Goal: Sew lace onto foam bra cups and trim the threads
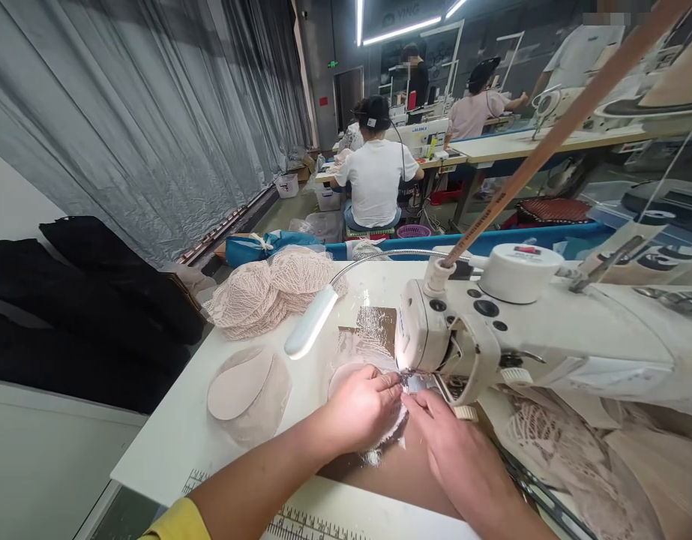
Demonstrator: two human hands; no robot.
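Observation:
Beneath the head of a white sewing machine [424, 322] lies a beige bra cup [343, 373] with lace, partly covered by my hands. My left hand [363, 409] presses on the cup just left of the needle area, its fingers bent and close together. On the other side, my right hand [450, 435] pinches the edge of the cup near the presser foot, thumb and forefinger together. Both sets of fingertips nearly meet by the needle, which I cannot make out. A whitish rim of the cup shows between the hands.
Lace cups [250, 296] are stacked at the table's back left, with a smooth cup piece [241, 390] nearer. A lamp on a bent neck [312, 322] hangs over the table. Lace fabric [548, 442] lies at right. Co-workers, including a person in white [375, 180], sit farther off.

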